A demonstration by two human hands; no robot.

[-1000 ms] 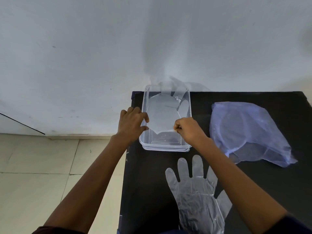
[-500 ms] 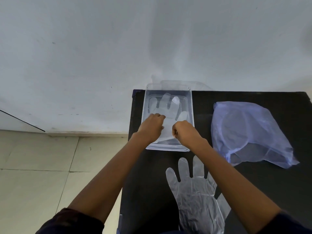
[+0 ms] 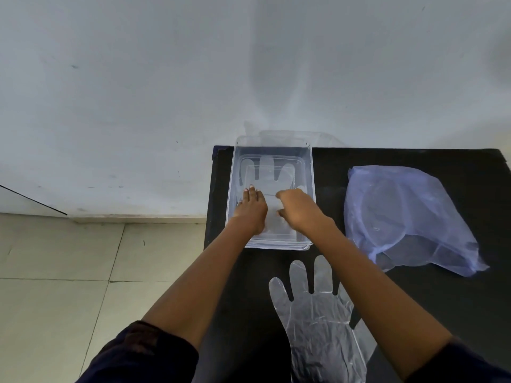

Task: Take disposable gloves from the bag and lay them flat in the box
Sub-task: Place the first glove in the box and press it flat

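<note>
It looks like a plain indoor room, perhaps in a home. A black counter (image 3: 414, 299) stands against a scuffed white wall (image 3: 138, 78), over a pale tiled floor (image 3: 55, 272).

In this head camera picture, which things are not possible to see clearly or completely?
- Glove in the box: its cuff end is covered by the left hand and right hand.
- Glove on the table: the right forearm hides one side, and the bottom edge cuts the cuff.
- Bag: translucent and wrinkled, so the number of gloves inside cannot be told.
</note>
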